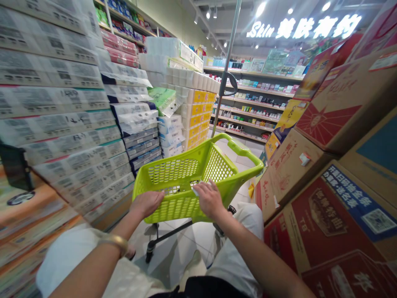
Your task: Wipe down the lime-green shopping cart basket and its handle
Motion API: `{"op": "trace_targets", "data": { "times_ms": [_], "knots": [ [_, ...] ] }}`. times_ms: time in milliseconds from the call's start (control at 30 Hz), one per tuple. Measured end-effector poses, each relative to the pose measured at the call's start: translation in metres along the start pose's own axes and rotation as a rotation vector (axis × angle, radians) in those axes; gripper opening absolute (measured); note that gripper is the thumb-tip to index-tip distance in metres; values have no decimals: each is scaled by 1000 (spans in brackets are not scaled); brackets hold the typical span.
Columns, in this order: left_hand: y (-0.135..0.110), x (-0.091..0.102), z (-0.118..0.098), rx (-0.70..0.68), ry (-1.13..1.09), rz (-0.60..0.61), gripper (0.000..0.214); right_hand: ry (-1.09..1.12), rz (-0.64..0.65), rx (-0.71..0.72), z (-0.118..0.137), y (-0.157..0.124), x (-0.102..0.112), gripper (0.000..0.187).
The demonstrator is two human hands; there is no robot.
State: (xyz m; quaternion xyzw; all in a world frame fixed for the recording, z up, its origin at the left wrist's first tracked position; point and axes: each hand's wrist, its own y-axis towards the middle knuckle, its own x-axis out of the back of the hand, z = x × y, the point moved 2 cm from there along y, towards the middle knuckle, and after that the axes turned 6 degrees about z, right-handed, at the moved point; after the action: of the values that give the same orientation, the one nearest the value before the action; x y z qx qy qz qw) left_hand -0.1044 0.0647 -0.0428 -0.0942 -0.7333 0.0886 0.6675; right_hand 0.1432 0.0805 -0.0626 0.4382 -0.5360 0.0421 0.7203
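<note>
A lime-green plastic shopping cart [173, 207] with perforated walls stands in front of me, its side turned my way and its handle at the far right. My left hand [148, 203] is closed over the near rim at the left, fingers curled to the inside. Farther right, my right hand [210, 199] rests at the same rim, pressing a crumpled white cloth [196, 190] that looks like a wipe or tissue. Most of the cloth is hidden under the fingers. No goods show inside the basket.
Stacked packs of paper [58, 103] rise on the left, with toilet-roll packs [192, 82] beyond. Cardboard cartons [328, 223] crowd the right side. A metal pole [228, 54] stands behind the cart. Shelves of small boxes [257, 87] line the back. Tiled floor [176, 244] lies below.
</note>
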Motion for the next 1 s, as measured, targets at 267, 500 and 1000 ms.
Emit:
{"op": "trace_targets", "data": {
  "times_ms": [267, 500, 1000],
  "knots": [
    [-2, -7, -5, -10, -37, -30, 68, -174, -277, -340, -77, -28, 61, 35],
    [-8, -10, -16, -15, -32, -58, 68, 35, -83, -191, 42, 5, -29, 33],
    [-13, -9, -1, -11, -60, -89, 66, -20, -180, -383, -15, -22, 24, 42]
  ]
}}
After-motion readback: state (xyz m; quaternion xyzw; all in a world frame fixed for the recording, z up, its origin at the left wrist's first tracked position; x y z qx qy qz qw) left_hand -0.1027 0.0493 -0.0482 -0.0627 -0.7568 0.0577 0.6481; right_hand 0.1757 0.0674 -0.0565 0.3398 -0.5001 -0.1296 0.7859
